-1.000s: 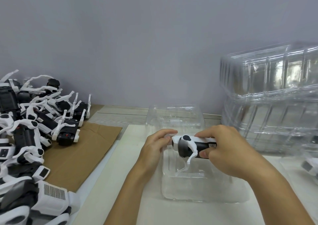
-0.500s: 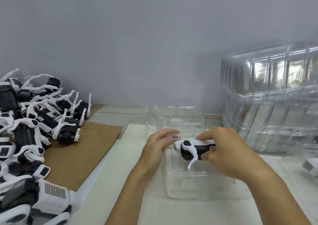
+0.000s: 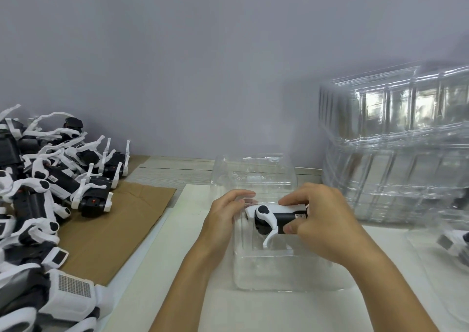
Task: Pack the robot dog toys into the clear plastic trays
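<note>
A black-and-white robot dog toy lies on its side over the open clear plastic tray in the middle of the white mat. My right hand grips the toy's body from the right, thumb underneath and fingers over its top. My left hand curls its fingers against the toy's left end and the tray's edge. One white leg hangs down into the tray. The tray's hinged lid stands open behind.
A heap of robot dog toys covers the brown cardboard at the left. A tall stack of clear trays rises at the right. Another toy in a tray shows at the right edge. A grey wall is close behind.
Both hands have lowered the toy a little deeper into the tray and shifted it slightly right. The tray has slid a bit with it.
</note>
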The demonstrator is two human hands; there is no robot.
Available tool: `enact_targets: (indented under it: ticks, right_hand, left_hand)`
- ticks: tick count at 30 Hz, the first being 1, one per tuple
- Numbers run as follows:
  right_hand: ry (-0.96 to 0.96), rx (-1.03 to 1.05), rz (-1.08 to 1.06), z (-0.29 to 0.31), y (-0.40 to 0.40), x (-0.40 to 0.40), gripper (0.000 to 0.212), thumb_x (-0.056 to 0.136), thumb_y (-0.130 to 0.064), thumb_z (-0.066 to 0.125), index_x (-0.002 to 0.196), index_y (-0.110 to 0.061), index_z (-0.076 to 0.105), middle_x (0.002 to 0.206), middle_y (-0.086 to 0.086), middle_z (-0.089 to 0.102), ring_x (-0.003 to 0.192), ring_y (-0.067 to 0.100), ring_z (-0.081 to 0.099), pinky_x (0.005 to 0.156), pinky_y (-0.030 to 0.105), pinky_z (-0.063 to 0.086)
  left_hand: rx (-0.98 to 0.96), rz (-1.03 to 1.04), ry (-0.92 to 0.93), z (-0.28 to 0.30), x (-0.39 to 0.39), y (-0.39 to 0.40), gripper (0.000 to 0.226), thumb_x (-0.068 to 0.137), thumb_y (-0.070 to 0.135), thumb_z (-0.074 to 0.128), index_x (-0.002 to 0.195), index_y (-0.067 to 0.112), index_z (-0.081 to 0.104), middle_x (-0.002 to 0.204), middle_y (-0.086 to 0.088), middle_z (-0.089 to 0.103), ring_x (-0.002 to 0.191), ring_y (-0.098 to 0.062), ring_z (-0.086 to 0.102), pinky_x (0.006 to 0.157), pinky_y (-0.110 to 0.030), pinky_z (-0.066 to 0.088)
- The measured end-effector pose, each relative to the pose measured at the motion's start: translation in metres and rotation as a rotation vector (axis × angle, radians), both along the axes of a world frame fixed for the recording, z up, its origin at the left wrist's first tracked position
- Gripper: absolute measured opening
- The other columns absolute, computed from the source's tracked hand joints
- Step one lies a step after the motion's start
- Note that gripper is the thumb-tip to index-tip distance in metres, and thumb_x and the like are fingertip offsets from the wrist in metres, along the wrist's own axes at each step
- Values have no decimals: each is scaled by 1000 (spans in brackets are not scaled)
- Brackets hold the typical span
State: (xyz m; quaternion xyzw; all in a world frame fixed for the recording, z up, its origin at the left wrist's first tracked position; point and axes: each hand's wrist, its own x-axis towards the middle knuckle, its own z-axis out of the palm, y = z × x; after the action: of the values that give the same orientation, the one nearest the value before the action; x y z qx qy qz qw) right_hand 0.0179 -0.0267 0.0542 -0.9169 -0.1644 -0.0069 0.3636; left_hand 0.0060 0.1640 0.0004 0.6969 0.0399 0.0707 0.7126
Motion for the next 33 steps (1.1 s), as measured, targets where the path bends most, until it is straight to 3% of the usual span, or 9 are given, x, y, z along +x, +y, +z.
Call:
enact_targets:
  ticks: [4, 8, 12, 16, 20, 23, 27, 30, 33]
  right_hand:
    - [-40, -103, -53, 3, 1, -2, 43, 73, -8, 81, 109, -30, 73, 99, -12, 60, 104, 14, 52, 97, 35, 44]
    - [-2, -87, -81, 2, 0, -1, 45, 70, -8, 84, 109, -29, 74, 111, -4, 67, 93, 14, 57, 79, 25, 46]
    - [9, -68, -98, 1, 0, -1, 45, 69, -8, 84, 108, -29, 75, 113, -1, 67, 92, 16, 61, 76, 27, 51]
    - [12, -71, -56, 8, -11, -1, 40, 75, -18, 84, 105, -39, 70, 106, -14, 53, 82, 0, 50, 62, 9, 34]
    - [6, -173, -45, 24, -34, 0, 32, 72, -41, 83, 95, -49, 62, 100, -20, 46, 97, 4, 48, 83, 25, 40]
    - [101, -221, -61, 26, -44, 1, 32, 71, -47, 83, 94, -47, 60, 96, -19, 48, 89, 2, 50, 66, 17, 40]
    - [12, -129, -110, 21, -44, 5, 3, 81, -34, 77, 80, -34, 75, 73, -14, 60, 67, 1, 57, 45, 9, 40]
    - [-20, -116, -91, 18, -42, 7, 13, 84, -21, 74, 72, -24, 79, 53, -9, 62, 49, 4, 56, 40, 12, 39]
    - [-48, -115, -103, 15, -41, 8, 11, 85, -20, 74, 75, -18, 78, 54, -4, 63, 48, 9, 54, 44, 20, 45]
  left_hand:
    - [-19, 14, -11, 2, 0, -1, 26, 96, 5, 48, 106, 10, 71, 105, -11, 73, 102, -16, 69, 91, -28, 48]
    - [-17, 27, -16, 2, 0, -4, 28, 84, 18, 54, 103, 11, 72, 103, -9, 74, 102, -16, 69, 94, -29, 50]
    - [-9, 33, -8, 2, 1, -3, 28, 97, 2, 46, 104, 10, 72, 105, -13, 73, 103, -19, 69, 97, -33, 49]
    - [-22, 20, -8, 3, 1, -3, 27, 97, 2, 47, 104, 10, 72, 104, -11, 74, 102, -18, 69, 90, -27, 48]
    - [-18, 21, -9, 3, 0, -3, 27, 97, 3, 47, 104, 10, 72, 101, -7, 75, 101, -16, 69, 88, -23, 48]
    - [-19, 22, -7, 3, 0, -3, 27, 97, 3, 47, 104, 11, 72, 101, -7, 75, 100, -14, 70, 86, -22, 48]
    - [-28, 20, -7, 3, 1, -3, 28, 97, 2, 46, 105, 10, 72, 102, -8, 75, 100, -15, 70, 92, -28, 49]
    - [-28, 20, -11, 2, 1, -2, 29, 97, 2, 46, 104, 12, 72, 102, -7, 75, 101, -16, 69, 91, -27, 49]
    - [-27, 14, -5, 2, 1, -3, 31, 98, 2, 45, 105, 14, 72, 103, -6, 75, 103, -17, 69, 89, -25, 48]
